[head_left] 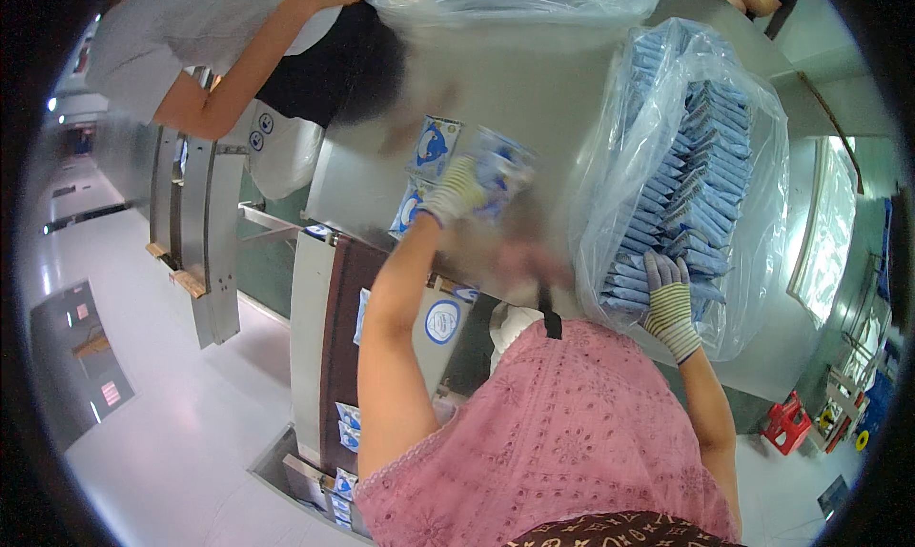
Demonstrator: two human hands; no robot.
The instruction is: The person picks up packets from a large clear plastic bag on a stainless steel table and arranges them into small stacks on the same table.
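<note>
My left hand (456, 192), in a glove with yellow and white stripes, is over small blue-and-white packets on the metal table. It seems closed on a motion-blurred packet (502, 161) at its right side; its fingertips are partly smeared. Another packet (434, 147) lies flat just beyond the hand, and one more (408, 207) is at its left. My right hand (669, 304), in a like glove, reaches into a large clear plastic bag (762, 156). Its outstretched fingers lie against the near end of tightly stacked packets (701, 204), standing in rows inside.
The metal table (515, 70) reflects light. A second filled clear bag (534, 9) is at the far edge, beside a co-worker's arm (257, 66). A conveyor (338, 356) carrying packets runs at my left. A red stool (786, 423) stands on the floor at right.
</note>
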